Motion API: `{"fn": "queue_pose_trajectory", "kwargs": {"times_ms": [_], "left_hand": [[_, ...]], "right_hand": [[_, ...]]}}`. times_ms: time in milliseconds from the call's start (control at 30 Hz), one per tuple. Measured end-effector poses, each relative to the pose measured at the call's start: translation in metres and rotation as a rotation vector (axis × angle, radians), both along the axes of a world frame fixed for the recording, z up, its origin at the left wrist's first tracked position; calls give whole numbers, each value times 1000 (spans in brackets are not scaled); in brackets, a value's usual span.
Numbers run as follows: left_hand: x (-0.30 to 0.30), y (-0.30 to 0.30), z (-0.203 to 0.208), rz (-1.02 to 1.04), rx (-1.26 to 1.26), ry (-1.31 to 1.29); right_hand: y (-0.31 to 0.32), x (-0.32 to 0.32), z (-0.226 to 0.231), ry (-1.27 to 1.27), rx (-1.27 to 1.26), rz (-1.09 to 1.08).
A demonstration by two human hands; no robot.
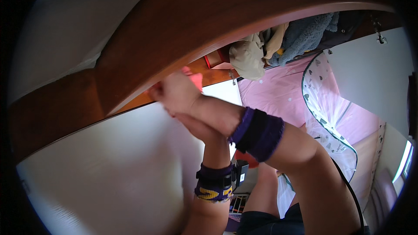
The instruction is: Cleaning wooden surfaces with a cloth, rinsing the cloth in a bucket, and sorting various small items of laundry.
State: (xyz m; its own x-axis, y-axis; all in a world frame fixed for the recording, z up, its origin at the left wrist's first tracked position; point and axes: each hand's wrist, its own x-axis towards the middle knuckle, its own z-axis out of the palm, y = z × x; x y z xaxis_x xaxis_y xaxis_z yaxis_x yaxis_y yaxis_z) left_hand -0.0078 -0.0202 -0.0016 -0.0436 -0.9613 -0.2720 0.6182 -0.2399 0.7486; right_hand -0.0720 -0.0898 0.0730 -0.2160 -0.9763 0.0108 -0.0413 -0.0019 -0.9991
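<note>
My right hand [179, 92] reaches up to the wooden edge of an open cabinet, its fingers closed and smeared by motion. A bright red-pink cloth [196, 81] sticks out behind it and appears to be held in it. Crossing underneath, my left hand [190, 125] sits close against my right wrist; its fingers are mostly hidden. Both forearms wear purple wristbands, and the left one [214, 187] carries a small black box [241, 172].
Folded clothes [249, 56] and a grey fleece [307, 35] lie on the shelf beside a red box [216, 60]. A white door [109, 169] fills the lower left; another white door [370, 69] stands at right. Beyond are a pink bed [278, 89] and netting [326, 100].
</note>
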Motion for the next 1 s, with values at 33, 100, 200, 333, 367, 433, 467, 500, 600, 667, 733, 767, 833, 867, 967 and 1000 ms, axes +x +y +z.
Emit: {"fn": "queue_pose_trajectory", "kwargs": {"times_ms": [33,100,200,333,367,433,467,500,600,667,733,767,833,867,967,1000], "left_hand": [[6,3,6,15,-25,25],[1,14,9,31,-40,75],[-11,7,2,40,-50,61],[-10,-1,-36,-6,-27,-301],[-23,11,-38,7,4,-321],[-7,16,-53,25,49,-177],[-11,22,-51,33,55,-165],[-16,27,-50,31,52,-272],[-18,17,-51,75,-21,-329],[-14,13,-47,130,-55,121],[-24,25,-57,170,-25,-91],[-19,22,-68,97,36,-309],[-11,28,-87,33,39,-596],[-13,28,-94,45,38,-592],[-16,34,-121,12,-57,-519],[-27,37,-106,-52,-49,-576]], "right_hand": [[1,6,15,-23,-97,22],[-1,5,13,1,-211,7],[-8,-3,-8,-44,-137,2],[6,-16,-68,-41,259,81],[18,-21,-86,53,156,-22],[22,-7,-82,108,11,-88],[28,-11,-79,45,162,-103],[32,-13,-78,-18,312,-118],[31,-12,-79,-6,16,-187],[26,-6,-76,8,-185,-54],[30,-14,-113,-82,-174,-24],[27,-16,-121,-164,-146,19],[33,-19,-138,-282,-79,30],[37,-17,-144,-279,-82,41],[50,-20,-174,-195,77,-244],[57,-25,-192,-347,42,-310]]}}
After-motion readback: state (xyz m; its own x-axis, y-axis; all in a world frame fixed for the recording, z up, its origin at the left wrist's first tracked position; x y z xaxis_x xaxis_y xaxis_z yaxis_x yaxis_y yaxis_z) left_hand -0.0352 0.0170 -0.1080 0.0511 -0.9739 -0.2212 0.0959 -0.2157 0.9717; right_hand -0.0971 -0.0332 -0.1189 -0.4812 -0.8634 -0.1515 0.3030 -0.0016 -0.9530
